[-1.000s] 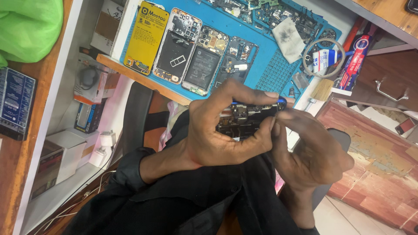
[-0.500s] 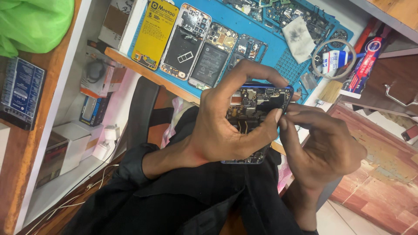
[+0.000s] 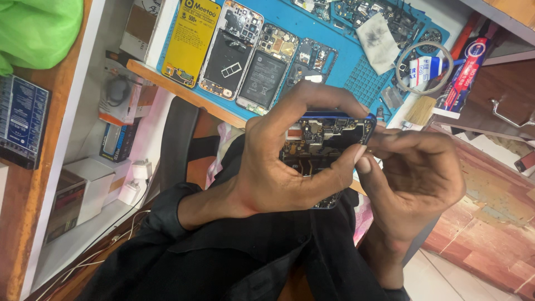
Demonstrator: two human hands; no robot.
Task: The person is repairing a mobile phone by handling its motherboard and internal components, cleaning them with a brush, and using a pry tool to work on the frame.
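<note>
My left hand (image 3: 278, 173) grips an opened blue-framed phone (image 3: 326, 136), its back cover off and its circuit boards exposed. The thumb and fingers wrap around the phone's frame from both sides. My right hand (image 3: 412, 178) is beside it on the right, with thumb and forefinger pinched at the phone's right edge near the top corner. Whether those fingers hold a small part I cannot tell. Both hands are above my lap, which is covered in black cloth (image 3: 239, 256).
A blue work mat (image 3: 334, 39) on the white desk carries several opened phones (image 3: 231, 53), a yellow battery (image 3: 189, 42), a grey cloth (image 3: 378, 34) and a tape ring (image 3: 421, 67). Glue tubes (image 3: 468, 67) lie at the right. Boxes (image 3: 78, 195) sit on a lower shelf at the left.
Both hands have lifted the phone slightly and turned its open back more toward the camera. The right fingers have slid up along the phone's right edge.
</note>
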